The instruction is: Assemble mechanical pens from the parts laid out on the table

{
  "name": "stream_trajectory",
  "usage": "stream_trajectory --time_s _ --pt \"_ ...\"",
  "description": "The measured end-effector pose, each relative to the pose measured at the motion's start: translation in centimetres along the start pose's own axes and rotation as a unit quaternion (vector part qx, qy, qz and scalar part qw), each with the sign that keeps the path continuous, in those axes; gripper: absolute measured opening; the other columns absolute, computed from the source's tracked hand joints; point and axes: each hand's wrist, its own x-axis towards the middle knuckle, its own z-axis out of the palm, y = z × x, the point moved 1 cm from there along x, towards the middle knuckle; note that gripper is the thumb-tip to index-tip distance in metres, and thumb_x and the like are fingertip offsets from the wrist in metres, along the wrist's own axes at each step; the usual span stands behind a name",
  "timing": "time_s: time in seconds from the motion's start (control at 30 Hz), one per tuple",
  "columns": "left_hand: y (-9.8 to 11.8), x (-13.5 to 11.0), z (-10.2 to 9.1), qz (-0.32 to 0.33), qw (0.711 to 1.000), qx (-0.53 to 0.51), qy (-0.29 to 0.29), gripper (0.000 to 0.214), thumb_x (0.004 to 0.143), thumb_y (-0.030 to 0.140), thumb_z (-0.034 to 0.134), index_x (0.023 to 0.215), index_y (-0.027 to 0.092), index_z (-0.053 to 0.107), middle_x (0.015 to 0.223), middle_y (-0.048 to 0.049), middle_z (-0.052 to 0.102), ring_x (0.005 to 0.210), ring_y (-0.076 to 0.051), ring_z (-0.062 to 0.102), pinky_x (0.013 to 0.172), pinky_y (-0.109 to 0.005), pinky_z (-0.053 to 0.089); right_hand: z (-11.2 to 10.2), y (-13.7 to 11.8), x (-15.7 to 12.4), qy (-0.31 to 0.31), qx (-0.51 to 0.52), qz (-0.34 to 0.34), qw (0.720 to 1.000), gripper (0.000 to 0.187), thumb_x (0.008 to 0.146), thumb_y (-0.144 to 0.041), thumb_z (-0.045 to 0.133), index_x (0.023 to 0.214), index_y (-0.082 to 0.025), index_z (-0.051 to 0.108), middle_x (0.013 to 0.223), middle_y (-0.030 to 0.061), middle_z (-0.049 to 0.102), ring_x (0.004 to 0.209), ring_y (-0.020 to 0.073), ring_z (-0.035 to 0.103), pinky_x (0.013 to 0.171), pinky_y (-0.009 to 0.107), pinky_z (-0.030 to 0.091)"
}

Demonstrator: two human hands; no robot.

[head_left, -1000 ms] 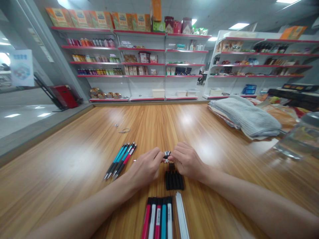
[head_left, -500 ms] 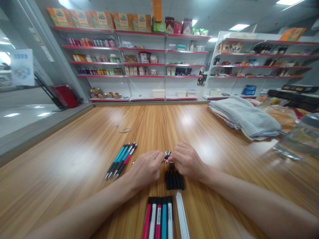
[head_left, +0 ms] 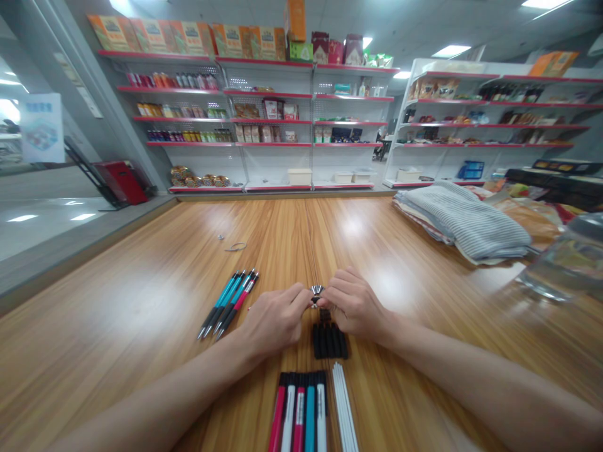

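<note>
From my remote view: the left hand (head_left: 273, 321) and right hand (head_left: 355, 305) are together, fingertips pinched on a small silver-and-black pen part (head_left: 316, 292), held just above a row of black pen parts (head_left: 330, 342) on the wooden table (head_left: 117, 301). Assembled teal and red pens (head_left: 228, 304) lie beside the left hand. Nearer me sit red, white and teal pen barrels (head_left: 299, 414) and white rods (head_left: 343, 408).

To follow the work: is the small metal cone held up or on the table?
Held up: the left hand and right hand pinch the metal cone above the table.
</note>
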Motion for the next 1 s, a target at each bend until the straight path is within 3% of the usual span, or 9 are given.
stream_trajectory --time_s 0.17,0.33,0.53,0.73,1.0 --pt "0.4 0.2 -0.2 -0.009 0.999 -0.036 -0.001 0.014 0.094 0.022 0.041 0.104 0.019 0.049 0.084 -0.0018 0.060 0.068 -0.014 0.058 0.055 -0.024 0.041 0.0 -0.1 0.0 0.000 -0.001 0.000 1.000 0.020 0.092 -0.022 0.050 0.072 -0.018 0.052 0.070 0.0029 0.054 0.070 0.0165 0.041 0.067 0.034 0.029" --pt "0.0 0.0 0.0 -0.011 1.000 0.017 -0.023 0.013 0.087 0.010 0.041 0.088 0.019 0.050 0.079 -0.0017 0.056 0.062 -0.014 0.052 0.052 -0.025 0.035 -0.1 0.2 -0.1 0.012 0.004 0.010 1.000 0.021 0.090 -0.021 0.052 0.069 -0.018 0.052 0.068 0.0024 0.054 0.068 0.0158 0.041 0.066 0.033 0.029" --pt "-1.9 -0.6 0.2 -0.058 0.996 0.049 -0.044 0.015 0.084 0.009 0.041 0.088 0.019 0.052 0.080 -0.0023 0.058 0.068 -0.016 0.054 0.057 -0.028 0.036 -0.2 2.0 -0.3 0.023 0.005 0.095 0.995 0.027 0.093 -0.022 0.049 0.068 -0.016 0.056 0.066 0.0030 0.053 0.069 0.0153 0.043 0.067 0.031 0.033" --pt "-1.9 -0.4 0.3 -0.085 0.991 0.067 -0.084 0.013 0.086 0.013 0.040 0.087 0.020 0.051 0.082 -0.0014 0.059 0.068 -0.017 0.056 0.056 -0.031 0.032 0.7 3.1 -0.6 -0.011 0.000 0.206 0.979 0.021 0.092 -0.026 0.052 0.081 -0.017 0.067 0.076 0.0041 0.054 0.075 0.0156 0.050 0.070 0.028 0.038" --pt "-1.9 -0.3 0.1 -0.093 0.988 0.072 -0.101 0.011 0.087 0.014 0.039 0.084 0.020 0.049 0.082 -0.0020 0.059 0.068 -0.018 0.056 0.056 -0.032 0.028 1.3 3.7 -1.3 -0.061 0.023 0.246 0.967 0.017 0.089 -0.021 0.054 0.087 -0.020 0.071 0.079 0.0044 0.057 0.081 0.0166 0.053 0.075 0.028 0.041"
